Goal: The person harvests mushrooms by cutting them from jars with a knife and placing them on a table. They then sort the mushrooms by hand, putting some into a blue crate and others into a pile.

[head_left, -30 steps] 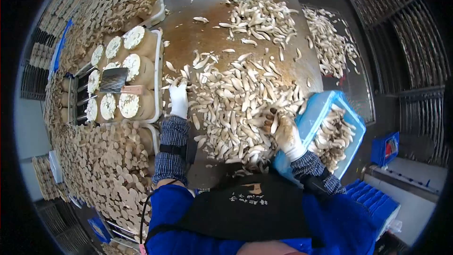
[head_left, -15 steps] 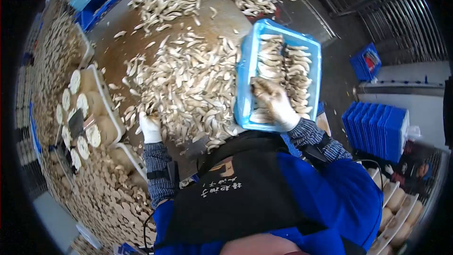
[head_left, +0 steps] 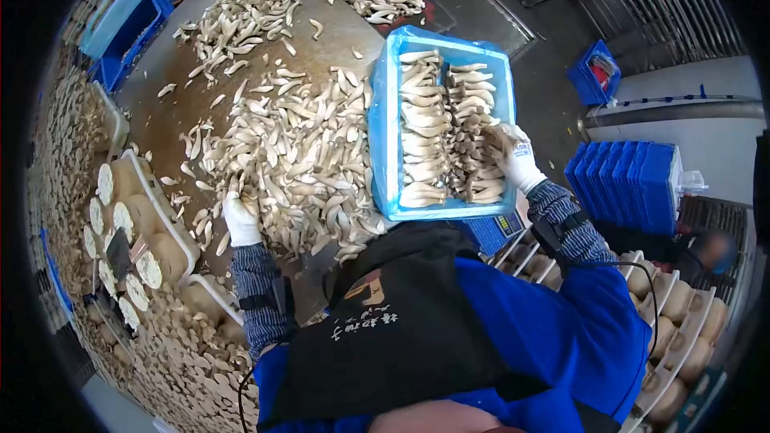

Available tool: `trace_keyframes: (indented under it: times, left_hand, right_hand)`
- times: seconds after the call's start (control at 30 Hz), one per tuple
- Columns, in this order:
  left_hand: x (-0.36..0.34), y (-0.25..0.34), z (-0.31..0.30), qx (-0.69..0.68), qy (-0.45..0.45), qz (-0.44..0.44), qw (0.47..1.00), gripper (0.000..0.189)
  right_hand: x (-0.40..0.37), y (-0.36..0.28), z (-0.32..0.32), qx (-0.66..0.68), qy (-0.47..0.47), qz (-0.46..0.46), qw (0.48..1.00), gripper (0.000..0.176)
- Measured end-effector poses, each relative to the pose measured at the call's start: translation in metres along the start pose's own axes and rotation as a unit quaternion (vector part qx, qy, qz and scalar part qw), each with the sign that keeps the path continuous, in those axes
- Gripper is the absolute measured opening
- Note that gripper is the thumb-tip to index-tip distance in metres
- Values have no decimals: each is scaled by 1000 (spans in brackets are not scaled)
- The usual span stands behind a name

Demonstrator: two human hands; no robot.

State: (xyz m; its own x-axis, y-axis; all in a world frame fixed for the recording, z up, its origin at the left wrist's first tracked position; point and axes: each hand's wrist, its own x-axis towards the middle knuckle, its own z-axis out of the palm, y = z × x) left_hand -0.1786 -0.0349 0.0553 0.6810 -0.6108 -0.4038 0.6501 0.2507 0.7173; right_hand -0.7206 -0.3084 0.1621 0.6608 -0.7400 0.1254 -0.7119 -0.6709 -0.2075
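Observation:
My left hand (head_left: 242, 218), in a white glove, is at the near left edge of a large heap of pale, slender mushrooms (head_left: 297, 144). Its fingers are curled round mushrooms at the heap's border, partly hidden. To the right stands a blue crate (head_left: 379, 128) lined with clear film. Inside it, mushrooms lie side by side in two rows, a left row (head_left: 425, 124) and a right row (head_left: 472, 104), their darker ends meeting along the middle. My right hand (head_left: 517, 162), its glove fingers soiled, reaches over the crate's right rim with fingers bent onto mushrooms in the right row.
Smaller mushroom heaps (head_left: 245, 24) lie farther back on the metal table (head_left: 152, 140). Trays of mushroom bottles (head_left: 164, 200) border the left side. Stacked blue crates (head_left: 622, 184) stand at right, near another person (head_left: 710, 252). A scale display (head_left: 507, 224) shows beside the crate.
My right hand has moved right, from over the crate's left row to the right row. The view has shifted, and both full rows now show. My left hand stays by the heap's edge.

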Motion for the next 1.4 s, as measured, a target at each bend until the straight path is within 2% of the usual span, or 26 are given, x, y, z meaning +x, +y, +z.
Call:
trace_keyframes:
  times: [0.07, 0.1, 0.13, 0.2, 0.27, 0.3, 0.33, 0.4, 0.47, 0.53, 0.57, 0.67, 0.7, 0.73, 0.8, 0.9, 0.93, 1.07, 1.17, 1.2, 1.23, 1.27, 1.3, 1.33, 1.37, 1.4]
  left_hand:
    - [3, -3, -40, 25, -64, -32, 997, 33]
    - [3, 1, -51, -105, -48, -151, 982, 39]
    - [-9, 0, -49, 277, -91, 15, 956, 38]
    - [-38, 8, -12, 26, 99, -126, 987, 37]
    - [-37, -11, -42, 140, 31, -6, 990, 40]
    - [-49, 7, -8, 25, 126, -83, 988, 42]
    - [-55, 11, 3, 0, 158, -81, 984, 42]
    - [-41, -9, -59, 311, -8, 69, 948, 46]
    - [-78, 32, 31, 103, 67, 110, 986, 40]
    - [-67, 26, 3, -54, 158, -32, 986, 28]
    - [-69, 32, 6, -83, 163, -33, 983, 23]
    - [-80, 34, -5, -23, 201, -47, 978, 30]
    - [-85, 20, -24, 41, 221, -33, 974, 26]
    - [-86, 9, -41, 106, 241, -21, 964, 25]
    - [-100, 29, -22, 104, 163, -15, 981, 28]
    - [-98, 30, -17, 143, 213, -46, 965, 29]
    - [-94, 29, -12, 141, 219, -45, 964, 29]
    - [-83, 26, -8, 104, 196, -56, 973, 30]
    - [-69, 30, -4, 142, 124, -49, 981, 31]
    - [-65, 35, 4, 143, 123, -48, 981, 31]
    - [-59, 43, 15, 199, 115, 0, 973, 32]
    - [-56, 48, 24, 253, 104, 49, 961, 33]
    - [-53, 43, 25, 192, 109, 10, 975, 41]
    - [-46, 37, 26, 192, 103, 14, 976, 41]
    - [-40, 30, 26, 157, 120, 53, 979, 43]
    - [-36, 20, 25, 122, 137, 90, 979, 46]
  right_hand:
    - [8, -6, -14, 15, 0, 14, 1000, 43]
    - [20, -12, -20, 38, 7, 23, 999, 43]
    - [31, -27, -24, 74, 35, 23, 996, 36]
    - [62, -48, -12, 152, 58, 29, 986, 28]
    - [102, -79, 8, 140, 98, -57, 984, 24]
    - [127, -96, 17, 147, 97, -77, 981, 24]
    - [151, -121, 27, 184, 60, -110, 975, 28]
    - [197, -175, 48, 247, -16, -166, 955, 35]
    - [249, -225, 72, 252, -81, -207, 942, 41]
    - [304, -259, 113, 186, -112, -238, 947, 47]
    - [335, -267, 151, 146, -81, -255, 952, 50]
    - [431, -294, 235, 63, -36, -307, 949, 54]
    - [451, -323, 211, 33, -94, -267, 958, 59]
    - [467, -335, 218, 11, 19, -307, 951, 61]
    - [506, -367, 219, 45, -100, -185, 977, 62]
    - [542, -386, 242, -16, -9, -221, 975, 55]
    - [552, -390, 246, -22, -64, -200, 977, 44]
    - [551, -391, 254, -11, -126, -162, 979, 29]
    - [527, -380, 256, 156, -41, -129, 978, 31]
    - [512, -377, 249, 259, -24, -127, 957, 38]
    - [492, -383, 237, 332, -32, -56, 941, 40]
    - [455, -401, 190, 472, -102, -18, 876, 39]
    - [428, -401, 192, 515, -159, -11, 842, 38]
    - [398, -381, 190, 341, -173, -234, 894, 38]
    - [354, -398, 153, 454, -310, -88, 830, 38]
    - [321, -388, 173, 321, -154, -429, 830, 40]
